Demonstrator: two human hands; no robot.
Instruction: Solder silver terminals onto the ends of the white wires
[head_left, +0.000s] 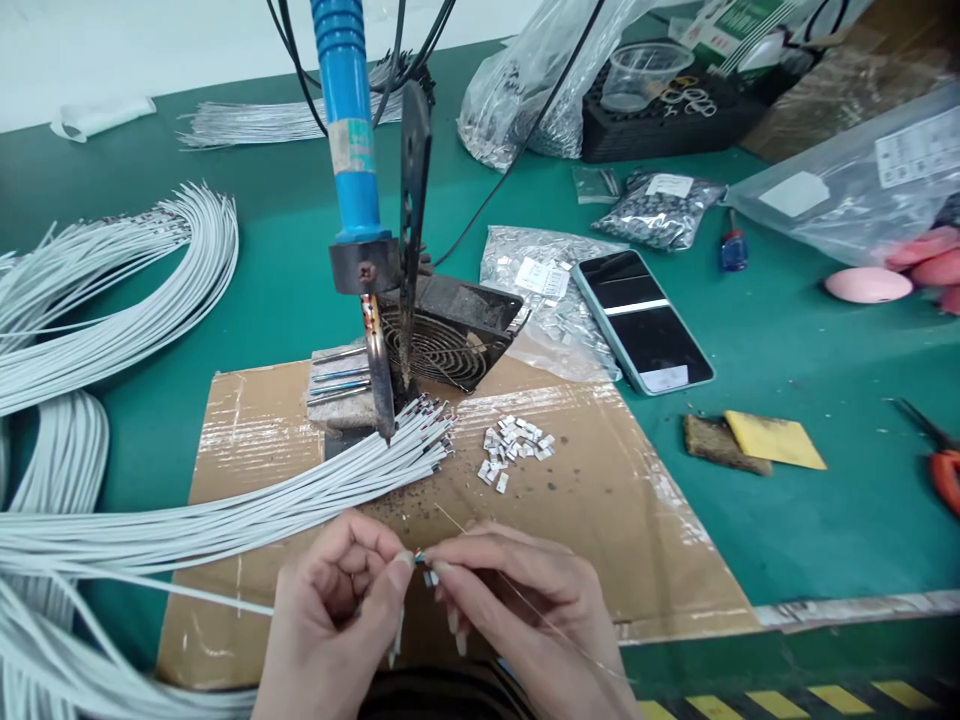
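My left hand (334, 610) is closed in a pinch on the end of a white cable (225, 603), which comes in from the left. Short coloured wires (420, 556) stick out between the two hands. With thumb and forefinger, my right hand (525, 610) pinches at these wires; a small white piece (431, 578) shows just below its fingertips. A thin solder wire (457, 522) runs across the right hand, partly hidden by the fingers. Above the hands stands a blue-handled soldering iron (352, 180), tip down near a bundle of white cables (322, 500).
Small white connectors (514, 445) lie in a pile on the cardboard (600, 540). Behind are a fan (442, 340), a phone (645, 320) and bags of parts (540, 275). A yellow sponge (776, 440) lies right, coiled cables (150, 320) left.
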